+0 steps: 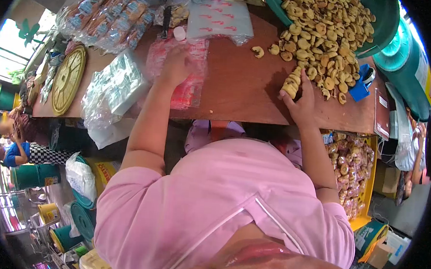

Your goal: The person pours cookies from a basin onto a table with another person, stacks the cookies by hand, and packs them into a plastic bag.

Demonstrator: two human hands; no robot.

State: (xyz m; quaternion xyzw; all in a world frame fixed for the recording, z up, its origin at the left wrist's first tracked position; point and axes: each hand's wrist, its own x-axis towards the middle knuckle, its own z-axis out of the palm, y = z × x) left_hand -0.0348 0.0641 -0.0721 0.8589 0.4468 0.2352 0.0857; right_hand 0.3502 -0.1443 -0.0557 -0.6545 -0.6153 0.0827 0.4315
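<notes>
While left hand [177, 68] overlies red bags [188, 91], grip unclear | right hand [301, 104] holds biscuit stack [291, 85] thumb-to-finger

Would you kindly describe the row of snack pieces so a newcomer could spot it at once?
On the brown table, find the large heap of loose pieces spilling from the green basin. At the heap's near edge, the right hand holds the row. Unlike the jumbled heap, these pieces are lined up closely in a column.

The head camera looks down on the nearby table [242, 82].
</notes>
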